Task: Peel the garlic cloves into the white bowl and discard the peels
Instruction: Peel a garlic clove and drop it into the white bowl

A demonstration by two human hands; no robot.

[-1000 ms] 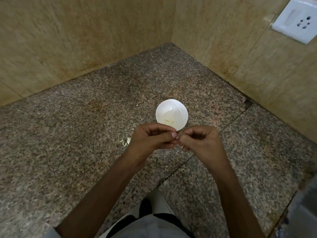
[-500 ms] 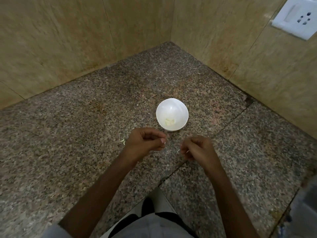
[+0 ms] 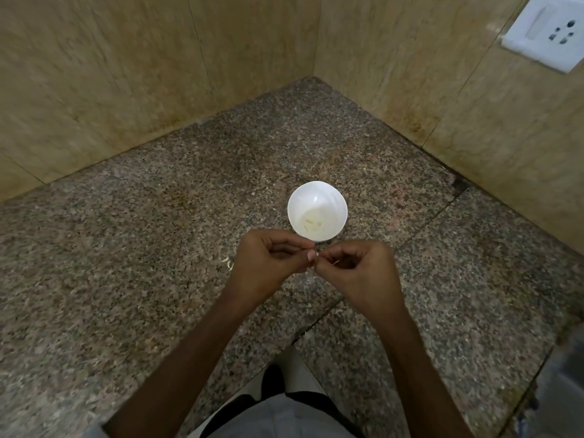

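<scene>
A small white bowl [image 3: 317,210] stands on the speckled granite counter [image 3: 158,248], with pale peeled garlic pieces [image 3: 311,222] at its bottom. Just in front of the bowl my left hand [image 3: 268,267] and my right hand [image 3: 360,273] meet fingertip to fingertip. Both pinch something tiny between thumb and fingers; the fingers hide it almost fully, so I cannot tell if it is a clove or a peel. A few pale peels [image 3: 227,262] lie on the counter by my left wrist.
Beige tiled walls close the corner behind the bowl. A white socket plate [image 3: 551,30] sits on the right wall. A seam [image 3: 420,229] runs diagonally across the counter. The counter's front edge is near my body.
Half a second ago my hands were apart, each with curled fingers. They have come back together in front of the bowl, fingertips touching as they were one second ago.
</scene>
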